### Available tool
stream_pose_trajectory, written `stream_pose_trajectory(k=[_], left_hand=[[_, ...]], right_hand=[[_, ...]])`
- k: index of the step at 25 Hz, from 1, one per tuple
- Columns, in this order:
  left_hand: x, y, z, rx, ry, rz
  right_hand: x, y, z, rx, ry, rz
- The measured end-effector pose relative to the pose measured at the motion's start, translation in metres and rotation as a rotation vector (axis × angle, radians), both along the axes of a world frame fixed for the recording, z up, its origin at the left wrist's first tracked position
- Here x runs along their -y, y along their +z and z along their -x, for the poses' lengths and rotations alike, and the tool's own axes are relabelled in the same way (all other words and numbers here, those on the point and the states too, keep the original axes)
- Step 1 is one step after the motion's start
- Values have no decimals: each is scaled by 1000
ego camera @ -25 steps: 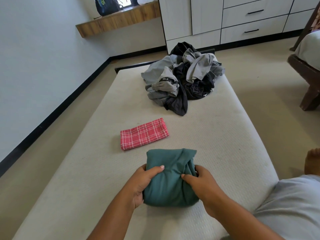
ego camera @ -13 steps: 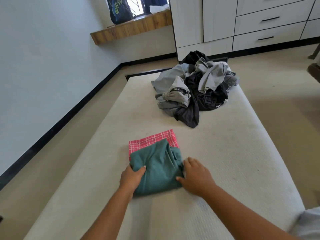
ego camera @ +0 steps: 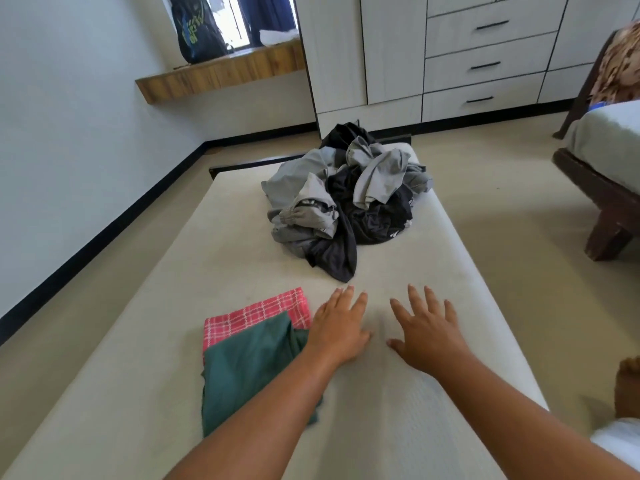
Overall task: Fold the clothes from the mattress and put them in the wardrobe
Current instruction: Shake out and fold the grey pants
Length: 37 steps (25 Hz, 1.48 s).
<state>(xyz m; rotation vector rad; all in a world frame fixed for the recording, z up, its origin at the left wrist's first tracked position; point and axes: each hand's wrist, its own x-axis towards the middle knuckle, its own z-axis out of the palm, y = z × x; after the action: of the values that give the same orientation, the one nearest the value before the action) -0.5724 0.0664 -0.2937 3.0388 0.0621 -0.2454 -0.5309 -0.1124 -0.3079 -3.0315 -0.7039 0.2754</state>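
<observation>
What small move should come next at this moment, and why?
Probably reach forward and take one garment from the unfolded pile, likely the dark piece at its near edge. Both the left hand and the right hand are empty, fingers straight and pointing toward it, and the green garment already lies folded on the red checked cloth.

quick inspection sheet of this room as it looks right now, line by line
surface: pale mattress on the floor
job's things: green folded garment lies on the red plaid cloth, partly covering it; pile of unfolded clothes, grey and black, at the far end; wardrobe beyond, doors and drawers closed
clutter: backpack on a wooden ledge
grippers: left hand and right hand open, fingers spread, holding nothing
cables: nothing seen
surroundings: bed at right, white wall at left
</observation>
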Motion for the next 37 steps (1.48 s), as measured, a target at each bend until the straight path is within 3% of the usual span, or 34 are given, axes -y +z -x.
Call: stream_pose_trajectory(k=[3,9,13,18,22,25,29,33,37], left_hand=[[4,-10,-37,-211,-15,56],[0,6,-90,-288,-54,-2],[-10,25,-142,36,144,168],[-5,60,-225,364,195,66],[-9,70,-285,312,523,209],[-18,63,-305,248,631,182],[-23,48,-305,361,558,199],[-2,34,-255,482,418,487],[34,32,-142,503,248,819]], right_hand=[[12,1,-27,-161,-14,60],[7,16,-62,-395,53,130],[7,22,-68,-463,57,134],[6,19,-71,-494,36,83],[7,5,-72,-485,24,38],[8,-1,-72,-499,25,1],[9,1,-75,-521,36,5],[11,6,-75,-510,30,-21],[11,13,-72,-515,-29,-63]])
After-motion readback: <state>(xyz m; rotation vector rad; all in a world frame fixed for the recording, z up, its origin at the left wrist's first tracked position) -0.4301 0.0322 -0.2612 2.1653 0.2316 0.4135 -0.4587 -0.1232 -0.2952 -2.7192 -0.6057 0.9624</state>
